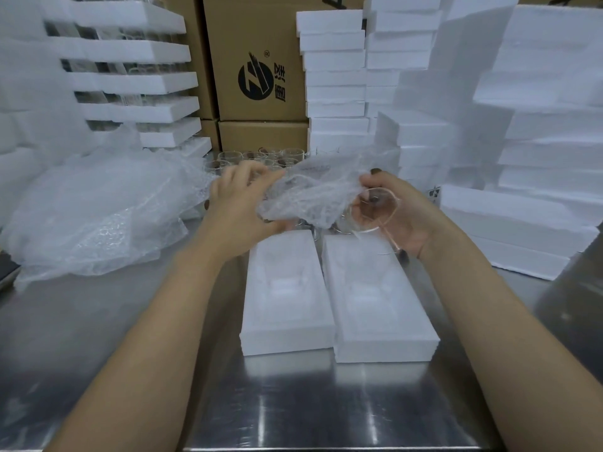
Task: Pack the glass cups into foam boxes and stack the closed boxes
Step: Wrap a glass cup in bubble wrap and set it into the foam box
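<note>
Two open white foam box halves lie side by side on the metal table, the left half (287,298) and the right half (378,301), both with hollow moulded recesses. Above their far ends my right hand (396,216) grips a clear glass cup (375,208) lying on its side in my palm. My left hand (241,203) pinches a sheet of bubble wrap (310,194) that drapes over the cup's left part. More glass cups (261,158) stand at the back of the table, partly hidden by the wrap.
A heap of bubble wrap (98,210) covers the table's left. Stacks of closed foam boxes (336,79) rise behind and to the right (538,158); foam trays (137,83) are stacked at the back left. Cardboard cartons (257,60) stand behind. Bare steel table (293,402) lies near me.
</note>
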The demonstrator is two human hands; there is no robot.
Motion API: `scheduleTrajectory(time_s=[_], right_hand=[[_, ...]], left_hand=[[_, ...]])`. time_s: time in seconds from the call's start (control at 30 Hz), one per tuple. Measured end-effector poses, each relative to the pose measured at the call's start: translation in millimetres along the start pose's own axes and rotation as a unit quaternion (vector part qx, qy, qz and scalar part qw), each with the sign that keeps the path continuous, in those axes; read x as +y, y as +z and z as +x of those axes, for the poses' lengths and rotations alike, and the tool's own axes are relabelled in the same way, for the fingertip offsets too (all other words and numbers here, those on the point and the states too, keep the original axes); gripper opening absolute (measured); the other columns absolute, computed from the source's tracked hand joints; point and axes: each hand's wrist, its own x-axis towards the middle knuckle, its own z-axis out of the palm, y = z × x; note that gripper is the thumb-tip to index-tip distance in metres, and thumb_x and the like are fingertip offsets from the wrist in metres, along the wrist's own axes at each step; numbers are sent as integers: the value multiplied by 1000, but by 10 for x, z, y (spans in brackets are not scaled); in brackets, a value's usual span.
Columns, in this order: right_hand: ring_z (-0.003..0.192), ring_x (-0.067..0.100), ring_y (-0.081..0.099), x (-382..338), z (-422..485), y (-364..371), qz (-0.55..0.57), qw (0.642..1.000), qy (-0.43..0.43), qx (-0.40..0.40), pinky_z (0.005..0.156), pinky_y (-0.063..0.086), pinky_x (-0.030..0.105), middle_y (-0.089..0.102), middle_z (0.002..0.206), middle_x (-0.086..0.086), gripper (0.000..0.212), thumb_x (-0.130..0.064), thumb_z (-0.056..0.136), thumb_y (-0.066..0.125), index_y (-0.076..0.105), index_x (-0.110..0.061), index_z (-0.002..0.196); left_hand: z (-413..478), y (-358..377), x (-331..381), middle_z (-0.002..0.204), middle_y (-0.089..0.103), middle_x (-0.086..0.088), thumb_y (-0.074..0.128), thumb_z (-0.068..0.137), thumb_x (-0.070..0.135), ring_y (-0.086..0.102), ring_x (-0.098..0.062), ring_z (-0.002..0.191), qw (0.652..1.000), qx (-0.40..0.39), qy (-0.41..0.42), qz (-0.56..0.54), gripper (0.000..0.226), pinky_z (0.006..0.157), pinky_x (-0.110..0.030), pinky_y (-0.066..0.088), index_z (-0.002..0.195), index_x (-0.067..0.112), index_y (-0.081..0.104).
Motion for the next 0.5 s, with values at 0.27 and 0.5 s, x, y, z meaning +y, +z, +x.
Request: scheduleTrajectory(time_s=[0.27, 0.5], right_hand=[[58, 13, 60, -14, 47, -79, 96, 988, 24, 119, 55, 54, 24, 63, 67, 4, 17, -18, 78, 72, 66, -5, 87], [64, 13, 47, -44, 114, -144, 61, 984, -49, 162, 65, 35, 25, 56, 61, -5, 27, -31, 83, 69, 67, -15, 61]], left_hand=[[23, -102, 38, 62, 53, 6, 60, 89, 15, 51, -9, 51, 915, 238, -233, -229, 23, 47, -20, 39, 68, 16, 52], [0, -168, 352, 74, 56, 13, 61, 78, 11, 45, -8, 58, 932, 338, -128, 13, 39, 51, -15, 26, 115, 26, 62]])
